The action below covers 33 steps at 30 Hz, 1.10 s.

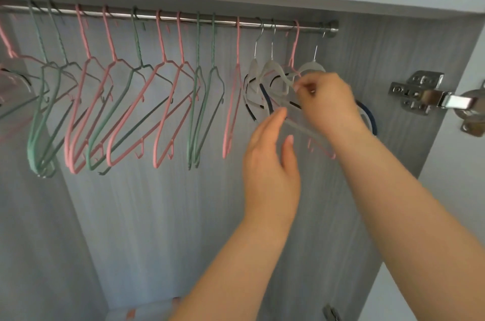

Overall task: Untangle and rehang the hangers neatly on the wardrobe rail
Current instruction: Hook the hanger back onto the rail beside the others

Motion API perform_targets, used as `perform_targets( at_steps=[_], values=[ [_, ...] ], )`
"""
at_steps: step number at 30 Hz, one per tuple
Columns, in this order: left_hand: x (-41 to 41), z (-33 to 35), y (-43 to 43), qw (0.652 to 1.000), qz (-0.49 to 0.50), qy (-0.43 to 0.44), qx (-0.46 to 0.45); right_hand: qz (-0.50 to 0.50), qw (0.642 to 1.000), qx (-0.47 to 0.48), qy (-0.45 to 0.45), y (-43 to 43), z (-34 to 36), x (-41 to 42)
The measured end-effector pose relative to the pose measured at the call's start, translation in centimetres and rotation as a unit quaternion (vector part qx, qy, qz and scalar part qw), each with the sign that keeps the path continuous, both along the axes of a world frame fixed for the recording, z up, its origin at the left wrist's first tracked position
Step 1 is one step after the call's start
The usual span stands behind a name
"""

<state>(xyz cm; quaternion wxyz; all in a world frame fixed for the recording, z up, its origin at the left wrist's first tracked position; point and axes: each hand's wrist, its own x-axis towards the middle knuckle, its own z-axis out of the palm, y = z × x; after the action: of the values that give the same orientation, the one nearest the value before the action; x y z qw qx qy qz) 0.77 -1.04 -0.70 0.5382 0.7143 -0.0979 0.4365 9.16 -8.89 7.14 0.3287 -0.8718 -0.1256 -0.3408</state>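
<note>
Our right hand pinched a clear hanger at the rail's right end, among tangled clear ones; our left hand was open, fingers just beneath them. Pink hangers and green hangers hung leftward. We read no writing.

Soft, even daylight fills the wardrobe, with only faint shadows. The rail carries a thin glare streak, and the hinge glints. Wide-angle distortion bows the rail and shelf edge. The hands and nearby clear hangers are motion-blurred.
</note>
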Motion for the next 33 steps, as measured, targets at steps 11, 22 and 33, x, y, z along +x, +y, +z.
perform_targets(
  at_steps=[11,22,33],
  values=[
    [6.5,3.1,-5.0,0.976,-0.108,0.184,0.032,-0.041,0.997,0.066,0.003,-4.7,0.0,3.6],
    [9.7,2.5,-7.3,0.968,-0.049,0.245,0.004,-0.022,0.991,-0.011,0.132,-5.2,-0.2,6.4],
    [10.5,1.1,-6.6,0.978,-0.064,0.199,0.021,0.09,0.98,0.017,0.177,-3.9,-1.1,7.8]
  ],
)
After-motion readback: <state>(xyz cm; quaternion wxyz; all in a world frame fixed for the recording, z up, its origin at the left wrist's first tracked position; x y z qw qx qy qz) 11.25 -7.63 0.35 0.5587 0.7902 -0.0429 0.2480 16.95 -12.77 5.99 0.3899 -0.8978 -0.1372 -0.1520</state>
